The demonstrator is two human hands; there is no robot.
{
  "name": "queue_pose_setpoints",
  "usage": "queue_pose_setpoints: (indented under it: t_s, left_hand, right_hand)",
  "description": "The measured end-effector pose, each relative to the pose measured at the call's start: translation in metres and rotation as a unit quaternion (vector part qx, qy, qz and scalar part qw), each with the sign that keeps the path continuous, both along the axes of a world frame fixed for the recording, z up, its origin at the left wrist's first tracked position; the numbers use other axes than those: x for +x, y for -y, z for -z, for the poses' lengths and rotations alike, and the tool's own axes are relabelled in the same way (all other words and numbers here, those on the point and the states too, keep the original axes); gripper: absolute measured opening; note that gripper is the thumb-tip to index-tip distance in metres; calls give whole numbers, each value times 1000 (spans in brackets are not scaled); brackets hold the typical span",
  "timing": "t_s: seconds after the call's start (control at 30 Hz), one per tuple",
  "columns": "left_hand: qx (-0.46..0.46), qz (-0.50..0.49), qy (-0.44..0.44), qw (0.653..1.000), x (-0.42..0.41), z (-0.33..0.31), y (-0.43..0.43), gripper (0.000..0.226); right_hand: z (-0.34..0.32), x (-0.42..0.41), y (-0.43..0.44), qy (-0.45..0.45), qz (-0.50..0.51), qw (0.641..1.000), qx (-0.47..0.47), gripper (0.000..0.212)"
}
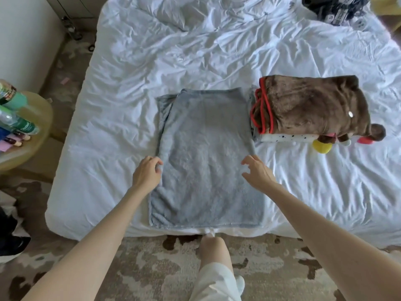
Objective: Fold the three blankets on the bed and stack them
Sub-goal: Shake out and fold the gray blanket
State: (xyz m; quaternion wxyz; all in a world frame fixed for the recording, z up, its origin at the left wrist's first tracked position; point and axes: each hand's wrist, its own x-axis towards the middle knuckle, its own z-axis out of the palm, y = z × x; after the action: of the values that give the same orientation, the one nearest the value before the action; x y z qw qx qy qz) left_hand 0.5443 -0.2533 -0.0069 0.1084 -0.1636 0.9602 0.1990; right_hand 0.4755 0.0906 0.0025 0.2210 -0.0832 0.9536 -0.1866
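A grey fleece blanket lies folded into a long rectangle at the near edge of the bed. My left hand rests at its left edge with curled fingers touching the fabric. Over the blanket's right side my right hand hovers with fingers spread and relaxed, holding nothing. To the right sits a folded brown blanket with red trim, stacked on a folded white spotted blanket.
A small round table with bottles stands left of the bed. Dark items lie at the bed's far right corner. A patterned rug covers the floor, and my knee is against the bed's edge.
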Motion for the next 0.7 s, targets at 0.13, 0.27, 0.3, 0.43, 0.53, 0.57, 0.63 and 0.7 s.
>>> queue_pose_setpoints:
  t_s: [0.13,0.27,0.3,0.43,0.53,0.57,0.63,0.7]
  left_hand:
    - [67,-46,-30,996,-98,0,22,21]
    - [115,-89,-44,988,-190,17,49,20]
    - [125,-98,-42,986,-211,25,56,20]
    - [147,-138,-22,979,-280,68,84,18]
    - [176,-188,-21,966,-314,100,100,14]
    - [186,-209,-19,960,-322,110,104,12]
    - [213,-249,-10,945,-336,126,109,16]
    - [252,-290,-5,923,-347,137,111,27]
  right_hand:
    - [1,-93,48,-8,7,1000,-21,32]
    - [16,-183,99,-13,2,999,-40,29]
    - [21,-204,113,-16,-1,999,-45,28]
    - [52,-276,170,-30,-23,998,-54,29]
    - [73,-313,208,-43,-50,997,-49,42]
    - [80,-323,219,-46,-61,996,-48,48]
    - [93,-339,237,-38,-79,995,-48,59]
    - [104,-350,252,-24,-90,995,-43,59]
